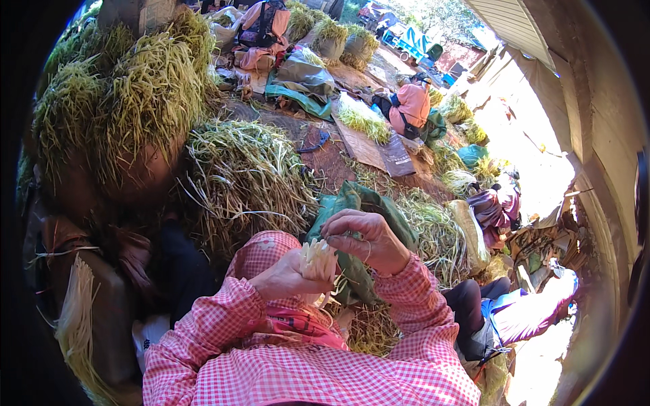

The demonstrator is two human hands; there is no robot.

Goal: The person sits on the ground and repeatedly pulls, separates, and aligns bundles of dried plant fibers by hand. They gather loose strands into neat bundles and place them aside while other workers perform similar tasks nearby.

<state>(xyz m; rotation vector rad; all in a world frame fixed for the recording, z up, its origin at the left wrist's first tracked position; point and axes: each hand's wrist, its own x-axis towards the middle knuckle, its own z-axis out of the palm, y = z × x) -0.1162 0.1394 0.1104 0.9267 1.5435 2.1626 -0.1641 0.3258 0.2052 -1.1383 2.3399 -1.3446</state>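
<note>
In front of my chest, my left hand [285, 278] grips a bundle of pale stems [319, 260], its white cut ends facing up. My right hand [375, 240] is bent over these ends, with the thumb and fingertips at the bundle's upper right edge. A thin pale strand shows by its fingers; whether they pinch it is unclear. Loose pale strands hang below the bundle. Beneath my arms, pink checked cloth [238, 264] covers my lap and knee. A green woven sack [355, 264] lies just beyond my hands.
A large heap of green-and-white stalks [249, 177] lies ahead. Full sacks topped with greens [142, 101] stand at left, near a long pale bundle [76, 325]. More stalks [434, 233] lie to the right. People sit nearby, one in a salmon top [411, 106], another in purple [533, 314].
</note>
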